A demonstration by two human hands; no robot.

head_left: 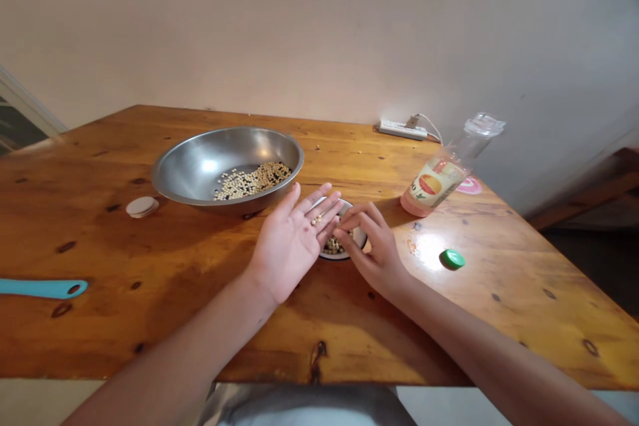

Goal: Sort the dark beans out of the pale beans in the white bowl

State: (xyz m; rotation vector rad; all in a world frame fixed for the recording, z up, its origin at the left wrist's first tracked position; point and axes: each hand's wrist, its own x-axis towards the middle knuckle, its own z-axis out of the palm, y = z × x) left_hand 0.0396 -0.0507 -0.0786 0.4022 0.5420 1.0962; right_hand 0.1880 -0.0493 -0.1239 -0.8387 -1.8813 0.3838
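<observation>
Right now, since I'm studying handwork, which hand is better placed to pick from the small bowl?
Probably the right hand: its fingers are curled over the small bowl; the left hand, palm up, carries pale beans.

L hand [295, 239] lies flat, palm up; R hand [374, 246] curls inward, prob. pinching.

Two bare hands [287, 249]; one wide silver metal basin [200, 170]; one small white dark-rimmed bowl [360, 237]; one clear labelled plastic bottle [433, 181]; one round green cap [452, 259]; one round white lid [142, 207]; one flat blue handle [42, 288]; one white power strip [401, 129]; small pale and dark beans [242, 184], too many to count.
</observation>
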